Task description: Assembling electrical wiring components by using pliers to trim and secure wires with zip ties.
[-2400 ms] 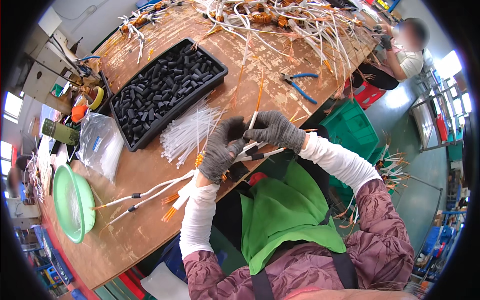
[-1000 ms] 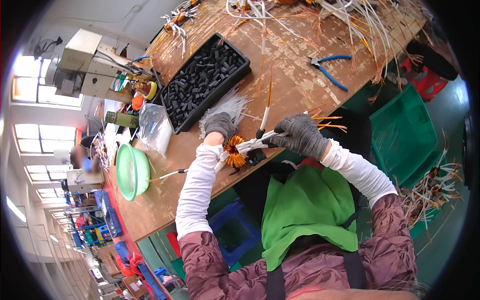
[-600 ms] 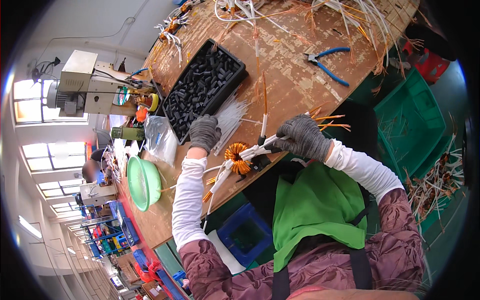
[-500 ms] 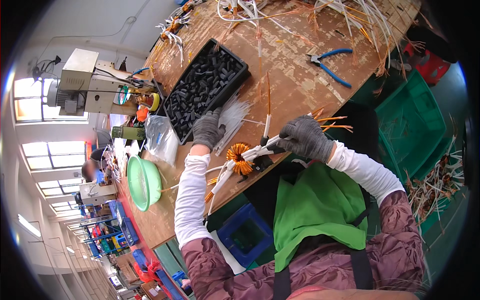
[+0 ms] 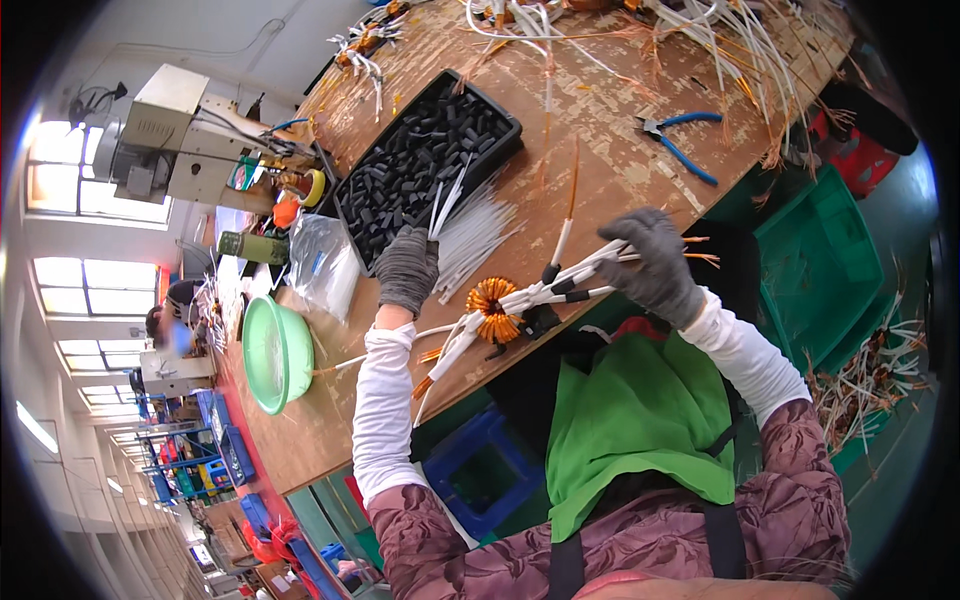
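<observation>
My left hand point(image 5: 407, 272), in a grey glove, is closed beside the black bin, with a few thin white plastic strips point(image 5: 450, 198), like cable ties, rising from its fingers. More such strips point(image 5: 478, 240) lie in a loose pile by that hand. A ring-shaped coil point(image 5: 493, 308) wound with copper wire rests near the table's front edge. From it run white-sleeved leads point(image 5: 545, 291), some with black sleeve pieces and bare copper ends. My right hand point(image 5: 655, 268), also gloved, has its fingers spread around the leads' far ends, apparently without gripping them.
The black bin point(image 5: 513, 143) holds many short black tubes. Blue-handled cutters point(image 5: 690, 120) lie at the right of the wooden table. A green bowl point(image 5: 306, 350) and clear plastic bag point(image 5: 322, 262) are at left. A machine point(image 5: 200, 150) stands behind; another person sits far left.
My left hand has drawn back slightly from the strip pile, with a few strips now showing in its fingers. My right hand has moved rightward along the leads and its fingers have opened.
</observation>
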Action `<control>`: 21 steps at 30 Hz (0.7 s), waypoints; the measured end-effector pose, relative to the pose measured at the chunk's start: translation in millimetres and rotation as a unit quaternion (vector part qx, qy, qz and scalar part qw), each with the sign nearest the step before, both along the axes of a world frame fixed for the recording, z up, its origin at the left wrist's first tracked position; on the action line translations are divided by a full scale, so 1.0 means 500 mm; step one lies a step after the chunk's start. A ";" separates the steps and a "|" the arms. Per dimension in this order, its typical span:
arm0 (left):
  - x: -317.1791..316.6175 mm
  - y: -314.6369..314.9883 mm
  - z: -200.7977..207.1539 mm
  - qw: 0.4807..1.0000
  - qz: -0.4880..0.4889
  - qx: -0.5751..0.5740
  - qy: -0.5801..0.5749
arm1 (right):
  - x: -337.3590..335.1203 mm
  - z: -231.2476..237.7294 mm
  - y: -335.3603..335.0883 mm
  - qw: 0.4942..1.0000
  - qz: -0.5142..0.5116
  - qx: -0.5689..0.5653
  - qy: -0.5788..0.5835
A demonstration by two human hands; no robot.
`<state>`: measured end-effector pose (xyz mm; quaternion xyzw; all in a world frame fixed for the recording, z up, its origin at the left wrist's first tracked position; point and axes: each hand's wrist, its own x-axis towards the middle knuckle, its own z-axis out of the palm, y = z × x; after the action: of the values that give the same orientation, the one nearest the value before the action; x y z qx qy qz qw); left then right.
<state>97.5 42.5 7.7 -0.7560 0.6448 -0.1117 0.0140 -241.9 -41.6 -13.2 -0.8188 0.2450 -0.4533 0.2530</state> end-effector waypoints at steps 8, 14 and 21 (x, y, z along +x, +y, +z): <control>0.004 0.043 0.065 0.937 -0.040 -0.079 0.339 | 0.113 0.112 0.097 0.970 0.154 0.140 -0.123; -0.048 0.088 0.098 0.835 -0.108 -0.021 0.539 | 0.336 0.046 0.094 0.930 0.149 0.291 -0.167; -0.066 0.106 0.097 0.796 0.124 -0.082 0.586 | 0.368 0.048 0.070 0.869 0.167 0.396 -0.244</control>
<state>64.5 95.4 56.3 -0.7486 0.4189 0.3027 -0.4153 -58.0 -6.8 10.8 -0.5419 0.1942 -0.4549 0.6795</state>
